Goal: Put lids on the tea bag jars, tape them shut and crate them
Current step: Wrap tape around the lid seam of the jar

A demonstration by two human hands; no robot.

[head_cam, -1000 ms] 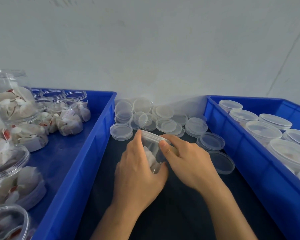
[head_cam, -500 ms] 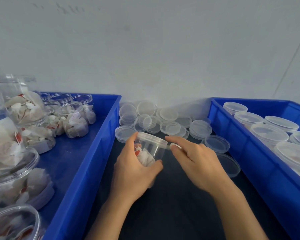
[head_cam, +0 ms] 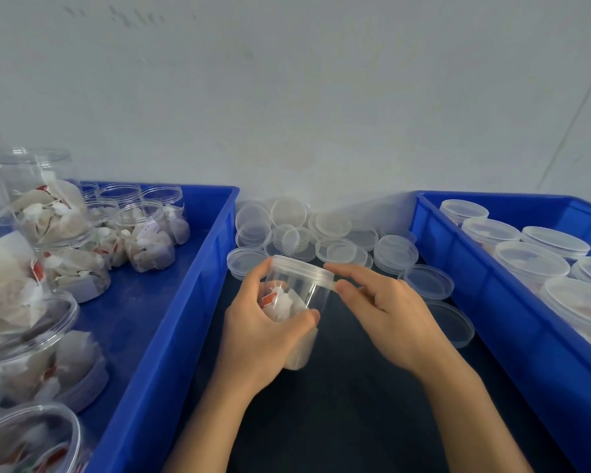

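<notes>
A pale wall (head_cam: 321,97) fills the upper half of the view, and below it a dark table (head_cam: 348,421) carries two blue crates with a strip of bare surface between them. The left blue crate (head_cam: 171,319) sits along the table's left side and holds open clear jars of tea bags (head_cam: 147,240), some upright near its far end and others stacked or tipped near its left and near edges. The right blue crate (head_cam: 512,336) runs along the table's right side and holds lidded jars (head_cam: 529,264) packed close together, lids up. Against the far edge of the table, between the two crates, lies a heap of loose clear lids (head_cam: 321,233), overlapping one another, with a few single lids trailing down beside the right crate's wall. Over the middle strip of the table, the left hand (head_cam: 263,336) grips a clear tea bag jar (head_cam: 297,302) round its body, thumb on the near side and fingers wrapped behind, the jar tilted slightly with its top toward the wall. White tea bags with a red tag show through its side. A clear lid (head_cam: 302,268) sits on the jar's mouth. The right hand (head_cam: 386,312) is at the lid's right edge, its fingertips (head_cam: 342,287) pinching the rim, the other fingers loosely curled.
</notes>
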